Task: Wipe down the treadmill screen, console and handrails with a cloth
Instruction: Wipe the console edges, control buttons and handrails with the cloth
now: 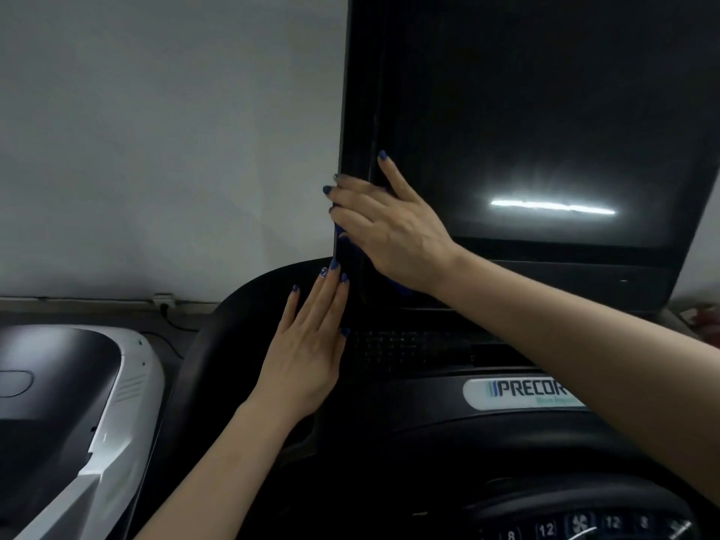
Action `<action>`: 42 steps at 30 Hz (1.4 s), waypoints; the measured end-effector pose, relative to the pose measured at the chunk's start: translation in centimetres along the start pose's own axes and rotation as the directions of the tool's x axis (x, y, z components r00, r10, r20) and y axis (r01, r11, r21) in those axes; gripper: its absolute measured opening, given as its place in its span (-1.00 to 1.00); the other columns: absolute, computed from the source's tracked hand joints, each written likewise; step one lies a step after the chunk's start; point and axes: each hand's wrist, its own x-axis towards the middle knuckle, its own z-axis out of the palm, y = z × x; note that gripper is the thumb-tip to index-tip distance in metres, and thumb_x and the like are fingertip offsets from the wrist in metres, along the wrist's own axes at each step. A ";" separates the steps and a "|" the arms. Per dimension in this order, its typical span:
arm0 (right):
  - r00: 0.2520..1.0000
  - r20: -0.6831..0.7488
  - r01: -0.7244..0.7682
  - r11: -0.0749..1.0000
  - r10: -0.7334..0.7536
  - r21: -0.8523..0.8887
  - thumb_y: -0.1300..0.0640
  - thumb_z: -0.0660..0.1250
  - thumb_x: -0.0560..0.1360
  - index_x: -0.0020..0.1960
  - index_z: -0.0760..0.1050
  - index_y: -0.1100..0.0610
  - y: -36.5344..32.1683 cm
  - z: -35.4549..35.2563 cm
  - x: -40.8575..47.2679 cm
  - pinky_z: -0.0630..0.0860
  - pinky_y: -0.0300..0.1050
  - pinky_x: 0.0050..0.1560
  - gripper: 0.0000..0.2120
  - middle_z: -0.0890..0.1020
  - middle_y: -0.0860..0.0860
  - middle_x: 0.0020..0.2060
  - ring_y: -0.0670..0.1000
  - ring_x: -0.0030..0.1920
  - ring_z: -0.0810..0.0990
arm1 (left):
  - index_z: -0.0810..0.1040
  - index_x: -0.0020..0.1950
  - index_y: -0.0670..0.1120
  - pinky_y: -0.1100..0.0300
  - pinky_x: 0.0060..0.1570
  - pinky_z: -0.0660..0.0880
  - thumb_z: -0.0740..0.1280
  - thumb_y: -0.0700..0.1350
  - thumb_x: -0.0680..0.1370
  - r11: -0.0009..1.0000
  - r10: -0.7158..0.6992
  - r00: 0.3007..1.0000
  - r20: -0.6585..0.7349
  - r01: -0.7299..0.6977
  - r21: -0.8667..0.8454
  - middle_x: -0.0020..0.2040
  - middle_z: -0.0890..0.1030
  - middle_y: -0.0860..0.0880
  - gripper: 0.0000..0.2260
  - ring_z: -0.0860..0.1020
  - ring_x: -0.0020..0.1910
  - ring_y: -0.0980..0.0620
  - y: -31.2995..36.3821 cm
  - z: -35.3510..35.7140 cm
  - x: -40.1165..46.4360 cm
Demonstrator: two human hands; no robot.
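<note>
head view: right hand (pixel 393 228) is pressing a blue cloth (pixel 403 288) flat under a spread palm against the left edge of the dark screen (pixel 545 130), while the left hand (pixel 307 344), open and holding nothing, is bracing the frame below. i'd say she's best keeping even pressure, overlapping strokes along that bezel, before moving to the console (pixel 448 442).

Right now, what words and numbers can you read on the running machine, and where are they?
"PRECOR" on the oval badge on the console.
Smaller line under it on the badge: too blurred to read.
"12", "12" and "8" on the round dial at the bottom; its other numbers are too blurred.
Screen: dark, no text.
</note>
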 end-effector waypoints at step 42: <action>0.945 -0.042 0.309 0.842 -0.325 0.443 0.12 0.17 0.63 0.26 0.53 0.25 -6.7 2.8 -11.6 0.20 0.08 0.51 -0.69 0.53 0.19 0.32 0.15 0.41 0.42 | 0.04 0.62 -0.06 -0.03 0.55 -0.13 0.00 0.02 0.65 0.903 -0.422 0.899 0.116 0.406 0.137 0.62 0.00 0.04 -0.47 -0.18 0.55 0.14 6.6 1.6 -9.7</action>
